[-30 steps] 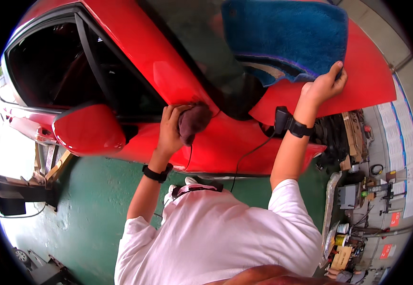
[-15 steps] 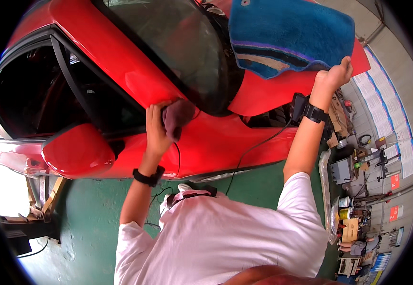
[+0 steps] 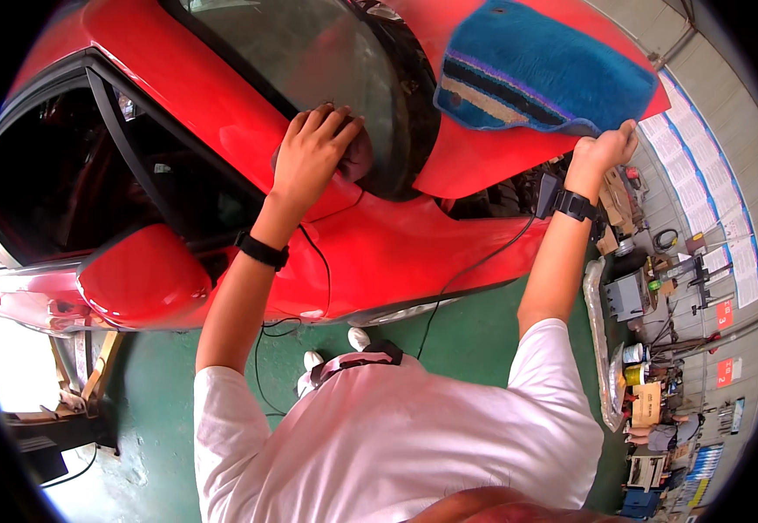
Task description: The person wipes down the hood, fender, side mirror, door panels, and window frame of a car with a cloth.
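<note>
Over on the left, the red side mirror [image 3: 142,275] is sticking out below the dark side window [image 3: 183,170]. Moving right, the left hand [image 3: 313,161] is holding a dark cloth [image 3: 358,159] against the red car [image 3: 387,253], around the lower corner of the windshield [image 3: 309,61], fingers lying slightly apart over it. The hand is hiding most of the cloth, so I can't tell if it's touching just the windshield or the car's body too. Next along, a striped blue mat [image 3: 549,65] is lying over the hood [image 3: 483,161] toward its right-hand corner, near edge rucking up a bit. The right hand [image 3: 606,146] is gripping that near edge, fingers curled, just beside the hood's own edge. Progress-wise, I'd say it's underway: cloth's already on the car, mat's mostly lying flat, but both hands are holding something, so nothing's looking finished. How much of the car is done and how much is waiting, I'm honestly not seeing from here.
</note>
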`<act>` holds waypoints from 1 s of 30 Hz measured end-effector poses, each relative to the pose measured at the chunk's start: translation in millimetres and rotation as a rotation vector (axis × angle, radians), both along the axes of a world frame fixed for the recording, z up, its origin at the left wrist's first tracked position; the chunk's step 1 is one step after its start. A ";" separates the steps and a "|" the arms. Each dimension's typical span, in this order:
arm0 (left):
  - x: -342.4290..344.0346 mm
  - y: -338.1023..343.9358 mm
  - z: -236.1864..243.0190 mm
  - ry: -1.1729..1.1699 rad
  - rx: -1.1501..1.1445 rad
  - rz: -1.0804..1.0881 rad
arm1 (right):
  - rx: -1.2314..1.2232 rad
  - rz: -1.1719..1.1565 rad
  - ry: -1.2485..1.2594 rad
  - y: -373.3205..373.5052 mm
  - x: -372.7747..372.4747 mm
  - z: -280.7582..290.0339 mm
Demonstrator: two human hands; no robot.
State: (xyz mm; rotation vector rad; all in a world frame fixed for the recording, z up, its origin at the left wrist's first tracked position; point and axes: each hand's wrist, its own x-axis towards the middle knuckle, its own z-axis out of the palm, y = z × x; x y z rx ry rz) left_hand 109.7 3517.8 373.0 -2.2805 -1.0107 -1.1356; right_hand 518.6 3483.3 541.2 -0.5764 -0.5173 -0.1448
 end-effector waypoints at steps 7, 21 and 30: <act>15.5 -11.8 7.3 -0.025 -0.055 0.052 | 0.032 0.053 0.049 13.2 52.0 -23.7; 86.3 14.4 -29.4 0.199 -0.214 0.134 | -0.008 0.155 0.195 3.6 87.3 -108.1; 124.8 10.6 -29.6 0.320 -0.414 0.094 | 0.076 0.286 0.217 8.2 75.9 -116.7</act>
